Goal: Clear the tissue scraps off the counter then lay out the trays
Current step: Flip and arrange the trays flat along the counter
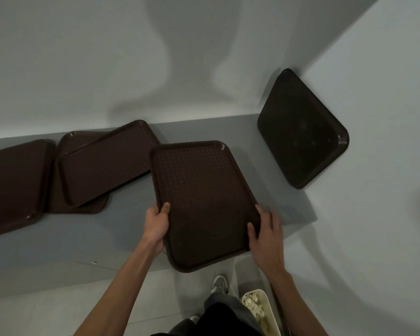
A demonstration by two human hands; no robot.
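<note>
I held one brown tray point(201, 200) in both hands, over the near edge of the gray table point(83, 236).

My left hand point(157, 226) was closed on the tray's left rim, and my right hand point(264, 236) was closed loosely on its right rim. Other trays point(102, 163) lay in a messy pile to the left of my grip. One more tray point(301, 129) leaned on the wall, up and right. The near end hung past the table, so I thought it could tip and fall if I let go too soon.
</note>
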